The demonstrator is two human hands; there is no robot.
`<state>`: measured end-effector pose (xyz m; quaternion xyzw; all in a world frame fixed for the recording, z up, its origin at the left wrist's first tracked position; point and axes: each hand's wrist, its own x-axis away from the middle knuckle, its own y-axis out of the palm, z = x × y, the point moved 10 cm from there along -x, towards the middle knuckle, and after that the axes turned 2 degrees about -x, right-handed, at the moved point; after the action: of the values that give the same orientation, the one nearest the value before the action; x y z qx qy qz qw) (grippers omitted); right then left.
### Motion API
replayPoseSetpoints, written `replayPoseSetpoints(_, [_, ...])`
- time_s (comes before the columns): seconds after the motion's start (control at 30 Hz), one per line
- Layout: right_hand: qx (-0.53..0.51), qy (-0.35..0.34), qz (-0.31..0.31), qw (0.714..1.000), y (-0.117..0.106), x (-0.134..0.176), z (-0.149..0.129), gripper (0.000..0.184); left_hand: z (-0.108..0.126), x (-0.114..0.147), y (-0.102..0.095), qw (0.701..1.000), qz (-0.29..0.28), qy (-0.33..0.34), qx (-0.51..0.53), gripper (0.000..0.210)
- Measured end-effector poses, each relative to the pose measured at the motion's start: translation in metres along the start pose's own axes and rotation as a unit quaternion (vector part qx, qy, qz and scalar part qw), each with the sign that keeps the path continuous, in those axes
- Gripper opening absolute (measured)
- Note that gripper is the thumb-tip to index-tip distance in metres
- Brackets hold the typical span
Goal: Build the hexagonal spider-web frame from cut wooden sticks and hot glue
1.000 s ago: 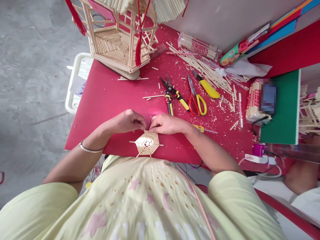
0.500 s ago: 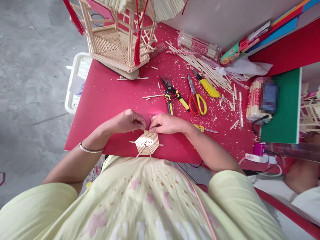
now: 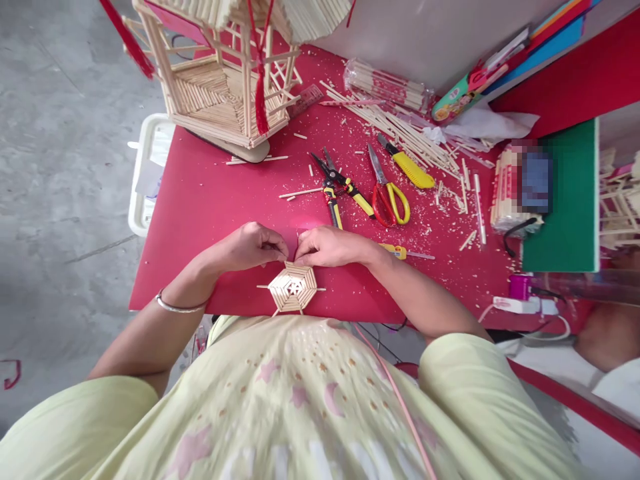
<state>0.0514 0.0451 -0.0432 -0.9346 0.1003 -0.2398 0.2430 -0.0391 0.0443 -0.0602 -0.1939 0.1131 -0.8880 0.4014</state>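
Two hands are meeting at the far edge of a small stick hexagon, which is lying flat on the red table at its near edge, right in front of the person. Judging by how it looks, the piece is mostly built: six outer sides are closed, rows of sticks are filling it toward the middle, and a small open star is remaining at the centre. Stick ends are poking out at 3, 9 and about 7 o'clock, so trimming and the last fill appear to be left.

The left hand is resting at 11 o'clock of the hexagon, fingers curled and pinched together at the rim; whether a stick is sitting between them I cannot tell. The right hand is lying at 1 o'clock, fingertips closed likewise, touching the left ones above the top edge.

At 12 o'clock, well apart, a tall stick pavilion is standing. Pliers, scissors and a yellow knife are lying toward 1 o'clock, amid loose sticks and sawdust.
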Motion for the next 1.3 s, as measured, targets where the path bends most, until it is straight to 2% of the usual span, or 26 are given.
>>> replayPoseSetpoints(0.43, [0.005, 0.007, 0.025, 1.000, -0.002, 0.001, 0.009, 0.020, -0.006, 0.002, 0.002, 0.997, -0.003, -0.071, 0.013, 0.022])
replayPoseSetpoints(0.93, [-0.006, 0.002, 0.029, 1.000, -0.003, 0.001, 0.007, 0.019, -0.005, 0.001, 0.001, 0.998, -0.001, -0.062, 0.011, 0.023])
replayPoseSetpoints(1.07, [-0.021, 0.001, 0.091, 0.996, -0.016, 0.007, 0.002, 0.036, -0.005, 0.001, 0.000, 0.998, 0.008, -0.060, 0.008, 0.024])
replayPoseSetpoints(1.17, [0.000, 0.005, 0.161, 0.987, -0.033, 0.024, -0.008, 0.033, -0.005, 0.001, 0.000, 0.998, 0.008, -0.058, 0.007, 0.024])
replayPoseSetpoints(1.3, [0.063, 0.064, 0.192, 0.977, -0.037, 0.053, -0.019, 0.030, -0.007, 0.001, 0.000, 0.998, 0.013, -0.056, 0.011, 0.023])
